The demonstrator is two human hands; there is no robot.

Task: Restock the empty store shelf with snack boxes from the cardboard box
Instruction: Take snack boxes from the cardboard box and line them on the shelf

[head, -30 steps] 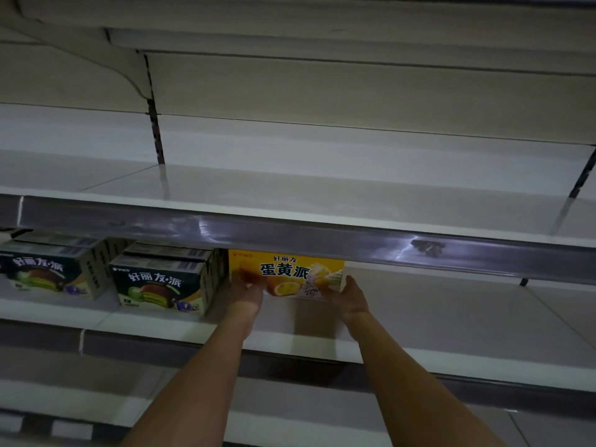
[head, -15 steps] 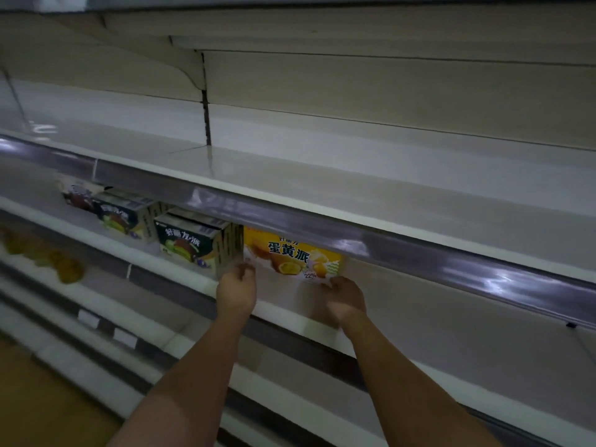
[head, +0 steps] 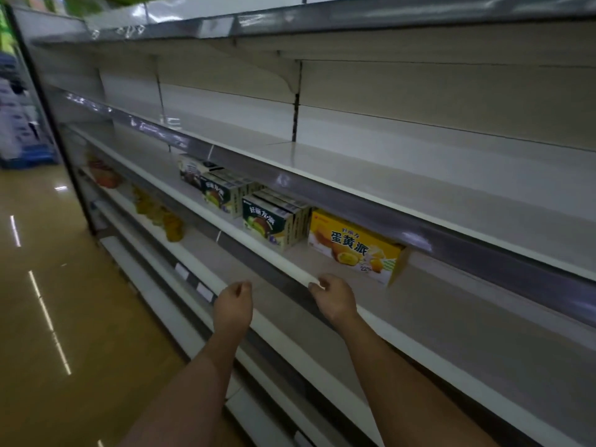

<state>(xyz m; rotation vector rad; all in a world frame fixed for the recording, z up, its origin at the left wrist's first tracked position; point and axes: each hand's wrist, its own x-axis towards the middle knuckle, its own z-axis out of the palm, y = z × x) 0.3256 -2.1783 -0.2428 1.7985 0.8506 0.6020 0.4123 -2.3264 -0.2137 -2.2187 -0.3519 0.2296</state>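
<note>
The shelf above hides the top edge of the yellow snack box (head: 353, 245), and the goods on the lower shelf to the left of the hands are too blurred to identify. The left hand (head: 233, 306) and right hand (head: 335, 298) hang loosely curled, holding nothing, just before the shelf (head: 283, 261) edge. The box stands beyond the right hand, beside 2 green snack boxes (head: 272, 222).
</note>
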